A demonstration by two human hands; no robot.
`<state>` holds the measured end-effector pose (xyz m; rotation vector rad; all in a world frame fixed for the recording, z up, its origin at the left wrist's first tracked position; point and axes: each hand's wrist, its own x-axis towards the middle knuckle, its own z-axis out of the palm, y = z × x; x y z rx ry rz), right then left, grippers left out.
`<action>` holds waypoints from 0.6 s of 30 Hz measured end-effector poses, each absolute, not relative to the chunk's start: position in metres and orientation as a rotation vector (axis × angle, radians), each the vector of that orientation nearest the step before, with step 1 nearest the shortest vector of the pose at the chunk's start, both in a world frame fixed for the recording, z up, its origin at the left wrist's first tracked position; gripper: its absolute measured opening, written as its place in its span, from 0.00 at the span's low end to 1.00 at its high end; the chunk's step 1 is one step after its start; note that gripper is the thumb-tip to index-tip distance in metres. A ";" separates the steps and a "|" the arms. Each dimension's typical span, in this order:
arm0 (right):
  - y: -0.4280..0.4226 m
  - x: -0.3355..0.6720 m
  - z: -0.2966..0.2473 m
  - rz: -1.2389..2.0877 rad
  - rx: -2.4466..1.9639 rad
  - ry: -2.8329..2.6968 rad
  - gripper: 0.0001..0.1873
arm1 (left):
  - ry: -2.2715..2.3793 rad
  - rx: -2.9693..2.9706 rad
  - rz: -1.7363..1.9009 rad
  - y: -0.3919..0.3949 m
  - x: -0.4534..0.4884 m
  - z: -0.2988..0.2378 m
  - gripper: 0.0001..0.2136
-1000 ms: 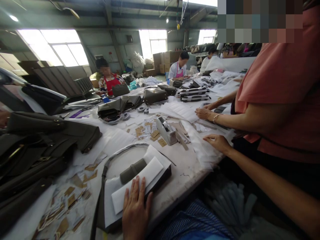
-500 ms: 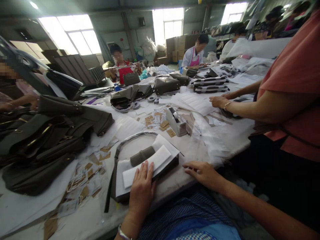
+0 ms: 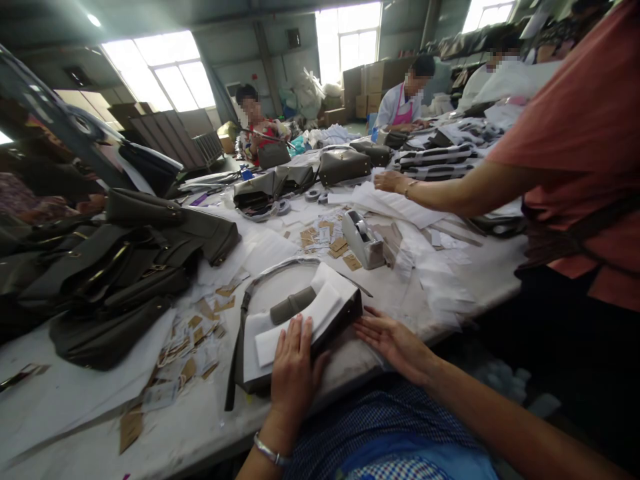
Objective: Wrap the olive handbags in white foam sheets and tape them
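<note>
My left hand (image 3: 294, 363) lies flat, fingers stretched out, on a dark olive bag (image 3: 320, 330) that rests at the table's near edge, partly wrapped in white foam paper (image 3: 295, 330). The bag's rolled handle (image 3: 293, 305) shows above the paper, and its long strap (image 3: 240, 320) curves round the left side. My right hand (image 3: 393, 339) lies open on the table, fingertips touching the bag's right corner.
A heap of dark olive bags (image 3: 115, 267) fills the left of the table. Brown paper tags (image 3: 200, 333) lie scattered. A tape dispenser (image 3: 365, 241) stands mid-table by stacked white sheets (image 3: 395, 207). A person in an orange top (image 3: 585, 153) reaches over from the right. Others sit at the far end.
My right hand has moved left along the table edge, from the white sheets to the bag's right corner. The neighbour's hand reached farther across the table. My left hand stayed on the bag.
</note>
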<state>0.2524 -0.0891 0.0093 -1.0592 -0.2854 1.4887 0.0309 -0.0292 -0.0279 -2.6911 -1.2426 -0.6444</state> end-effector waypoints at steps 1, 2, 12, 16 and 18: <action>-0.087 0.249 0.012 1.482 -1.031 -0.366 0.22 | -1.264 -2.675 -0.660 -0.030 0.030 -0.028 0.31; -0.086 0.248 0.015 1.466 -1.023 -0.467 0.23 | -1.285 -2.657 -0.676 -0.030 0.029 -0.029 0.31; -0.072 0.347 -0.054 0.049 -1.990 -1.447 0.42 | -1.312 -2.596 -0.887 -0.027 0.020 -0.041 0.35; -0.079 0.342 -0.076 0.012 -2.116 -1.691 0.44 | -1.424 -2.581 -0.957 -0.026 0.015 -0.033 0.35; -0.090 0.322 -0.076 0.041 -2.036 -1.847 0.42 | -1.459 -2.559 -1.010 -0.025 0.013 -0.029 0.33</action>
